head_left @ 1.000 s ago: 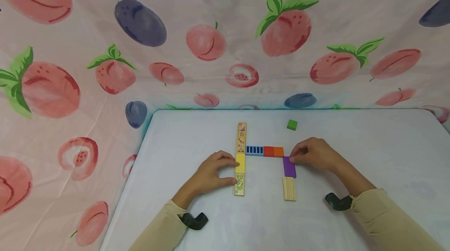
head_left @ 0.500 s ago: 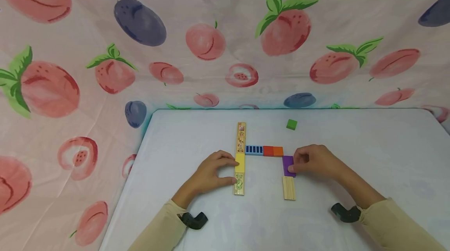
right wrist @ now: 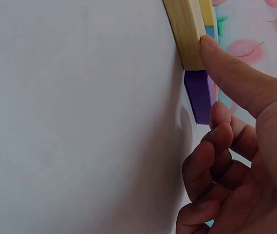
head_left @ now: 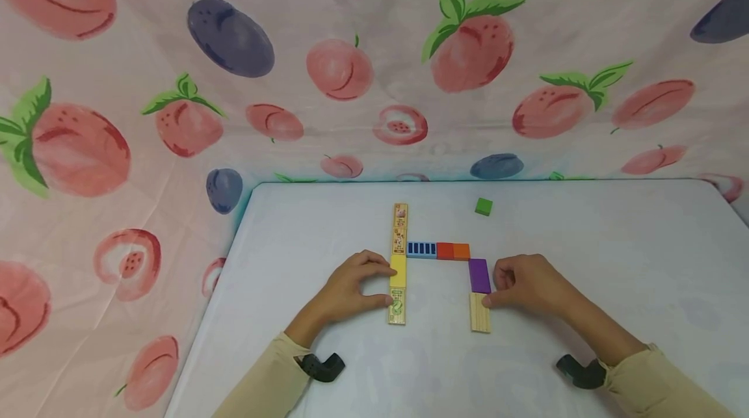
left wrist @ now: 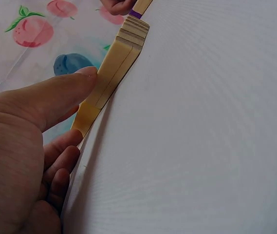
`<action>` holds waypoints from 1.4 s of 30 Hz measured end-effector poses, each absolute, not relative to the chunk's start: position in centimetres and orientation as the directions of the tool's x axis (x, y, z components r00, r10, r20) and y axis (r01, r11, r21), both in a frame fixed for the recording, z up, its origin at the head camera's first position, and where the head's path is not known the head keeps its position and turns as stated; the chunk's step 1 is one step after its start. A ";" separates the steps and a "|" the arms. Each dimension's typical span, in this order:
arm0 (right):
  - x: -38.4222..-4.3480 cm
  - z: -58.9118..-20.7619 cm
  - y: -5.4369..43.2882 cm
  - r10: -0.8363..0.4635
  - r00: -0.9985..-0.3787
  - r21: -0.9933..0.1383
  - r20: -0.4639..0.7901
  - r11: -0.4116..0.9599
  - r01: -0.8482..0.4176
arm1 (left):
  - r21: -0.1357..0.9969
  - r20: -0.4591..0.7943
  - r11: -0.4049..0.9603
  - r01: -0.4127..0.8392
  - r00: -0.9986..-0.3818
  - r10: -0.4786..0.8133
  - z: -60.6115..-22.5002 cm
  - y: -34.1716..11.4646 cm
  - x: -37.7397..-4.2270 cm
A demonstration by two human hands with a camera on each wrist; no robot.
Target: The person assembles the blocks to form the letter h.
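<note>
In the head view, my left hand [head_left: 345, 288] rests along the left side of a column of blocks. Its fingertips touch the yellow block [head_left: 400, 280], and its thumb lies at a printed block [head_left: 397, 315] with a green picture. My right hand [head_left: 532, 283] is beside the shorter right column, its thumb touching the plain wooden block [head_left: 480, 322]. The other right fingers are bent close to the purple block [right wrist: 196, 95] and grip nothing. A blue striped block [head_left: 421, 249], a red block [head_left: 445, 251] and an orange block [head_left: 461, 251] form a row between both columns.
Two more printed blocks [head_left: 400, 240] top the left column. A small green block [head_left: 483, 207] lies apart toward the back of the white table [head_left: 292, 229]. Fruit-patterned cloth [head_left: 351, 8] hangs behind it and at the left.
My right hand has slid toward me, from the purple block's upper corner down its right side to the plain wooden block. The left hand and the blocks look unmoved.
</note>
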State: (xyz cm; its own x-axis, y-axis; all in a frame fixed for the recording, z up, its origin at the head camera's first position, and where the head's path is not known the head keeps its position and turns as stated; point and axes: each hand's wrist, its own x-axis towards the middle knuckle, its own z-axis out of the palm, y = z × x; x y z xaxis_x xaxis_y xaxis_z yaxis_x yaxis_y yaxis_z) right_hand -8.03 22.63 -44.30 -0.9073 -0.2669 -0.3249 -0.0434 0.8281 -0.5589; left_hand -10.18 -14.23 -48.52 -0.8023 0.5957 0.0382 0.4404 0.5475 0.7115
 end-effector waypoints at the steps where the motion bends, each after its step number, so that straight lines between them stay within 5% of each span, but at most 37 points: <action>1: -8.0 -44.2 22.6 -0.268 -0.906 -0.562 -0.328 0.826 -0.041 | 0.712 0.037 0.548 0.440 -0.802 0.596 -48.5 -14.2 -10.2; 26: -8.1 -44.0 23.2 -0.280 -0.902 -0.582 -0.328 0.812 -0.040 | 0.734 0.043 0.528 0.426 -0.806 0.590 -48.6 -14.2 -10.2; 42: -8.6 -44.3 23.4 -0.344 -0.913 -0.602 -0.222 0.785 -0.149 | 0.733 0.046 0.527 0.430 -0.805 0.592 -48.6 -14.3 -10.2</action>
State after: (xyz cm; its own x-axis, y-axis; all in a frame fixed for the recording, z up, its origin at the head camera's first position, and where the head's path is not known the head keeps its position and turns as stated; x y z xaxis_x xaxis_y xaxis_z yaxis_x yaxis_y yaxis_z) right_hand -8.60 23.36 -44.32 -0.9125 -0.3435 -0.2220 -0.1490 0.7848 -0.6016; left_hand -10.17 -14.29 -48.61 -0.8047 0.5919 0.0464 0.4300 0.5272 0.7329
